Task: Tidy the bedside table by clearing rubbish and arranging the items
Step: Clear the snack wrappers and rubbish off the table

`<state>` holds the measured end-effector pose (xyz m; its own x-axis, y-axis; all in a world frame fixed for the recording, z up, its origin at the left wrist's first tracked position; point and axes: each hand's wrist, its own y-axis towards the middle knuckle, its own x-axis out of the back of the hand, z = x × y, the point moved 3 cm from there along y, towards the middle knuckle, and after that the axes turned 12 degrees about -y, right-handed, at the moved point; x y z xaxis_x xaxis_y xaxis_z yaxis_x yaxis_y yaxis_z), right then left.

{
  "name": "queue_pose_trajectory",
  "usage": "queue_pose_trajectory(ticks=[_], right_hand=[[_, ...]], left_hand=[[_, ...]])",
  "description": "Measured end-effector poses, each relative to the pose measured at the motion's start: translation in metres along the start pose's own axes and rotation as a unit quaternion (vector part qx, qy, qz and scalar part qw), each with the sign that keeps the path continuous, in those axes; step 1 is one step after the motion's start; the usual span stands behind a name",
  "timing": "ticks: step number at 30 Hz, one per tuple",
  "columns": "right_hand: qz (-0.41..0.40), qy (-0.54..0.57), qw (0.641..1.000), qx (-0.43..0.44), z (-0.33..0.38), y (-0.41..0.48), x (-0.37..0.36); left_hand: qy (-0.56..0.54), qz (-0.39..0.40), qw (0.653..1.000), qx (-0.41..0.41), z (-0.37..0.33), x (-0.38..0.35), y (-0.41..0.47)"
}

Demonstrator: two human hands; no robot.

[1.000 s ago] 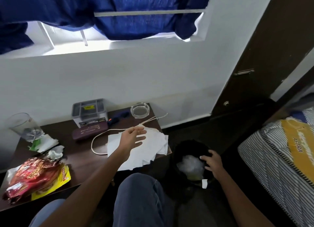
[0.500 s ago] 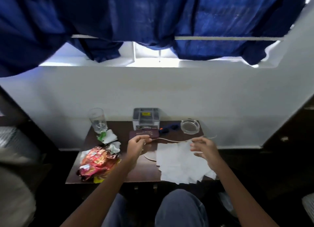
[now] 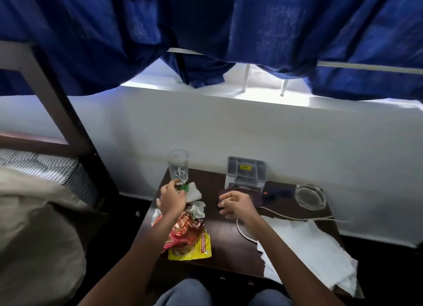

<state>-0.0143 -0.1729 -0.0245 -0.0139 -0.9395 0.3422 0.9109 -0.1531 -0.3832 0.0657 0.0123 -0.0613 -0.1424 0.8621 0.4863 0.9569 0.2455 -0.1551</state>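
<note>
On the dark bedside table (image 3: 225, 246), my left hand (image 3: 171, 199) reaches to the base of a clear glass (image 3: 178, 166). Its fingertips sit at a green wrapper (image 3: 184, 187) lying on white tissue (image 3: 194, 192); whether they pinch it is unclear. My right hand (image 3: 237, 206) hovers with loosely curled fingers, holding nothing, over a maroon case (image 3: 257, 197). Beneath my left forearm lie a red snack packet (image 3: 186, 231), a yellow packet (image 3: 198, 248) and a crumpled tissue (image 3: 198, 210). White papers (image 3: 315, 253) overhang the right front corner, and a white cable (image 3: 286, 217) crosses them.
A grey organiser box (image 3: 247, 172) stands against the wall, with a dark blue object (image 3: 278, 192) and a glass ashtray (image 3: 310, 197) to its right. A bed with striped mattress (image 3: 45, 168) and dark frame (image 3: 75, 132) is at left. Blue curtains (image 3: 206, 26) hang above.
The view swung left, from the bin side to the bed side. My left hand moved from the cable to the glass base. My right hand left the bin and came to the maroon case.
</note>
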Motion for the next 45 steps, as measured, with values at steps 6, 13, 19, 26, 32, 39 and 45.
queue_pose_trajectory(ticks=[6, 13, 19, 26, 32, 39, 45], right_hand=[[0.003, 0.015, 1.0, -0.009, -0.009, 0.013, -0.015], [-0.034, 0.041, 0.998, -0.03, -0.023, 0.02, -0.007], [-0.045, 0.067, 0.997, -0.021, -0.021, 0.018, -0.007], [-0.033, 0.166, 0.985, -0.032, -0.002, 0.016, -0.01], [-0.005, 0.321, 0.946, -0.049, 0.005, 0.007, -0.006], [-0.111, 0.234, 0.963, -0.075, -0.019, 0.0, 0.022], [-0.106, 0.237, 0.963, -0.078, -0.041, -0.009, 0.043]], left_hand=[[0.133, 0.03, 0.99, 0.025, 0.006, -0.015, 0.019], [0.029, -0.012, 0.999, 0.007, 0.011, -0.01, 0.03], [-0.109, -0.019, 0.994, -0.016, -0.008, -0.004, 0.026], [-0.295, 0.091, 0.951, -0.023, -0.048, -0.009, 0.0], [-0.292, 0.283, 0.914, -0.008, -0.065, -0.019, -0.026], [-0.098, 0.283, 0.949, -0.095, -0.046, -0.023, -0.009], [0.454, 0.246, 0.828, -0.218, -0.011, -0.042, 0.0]])
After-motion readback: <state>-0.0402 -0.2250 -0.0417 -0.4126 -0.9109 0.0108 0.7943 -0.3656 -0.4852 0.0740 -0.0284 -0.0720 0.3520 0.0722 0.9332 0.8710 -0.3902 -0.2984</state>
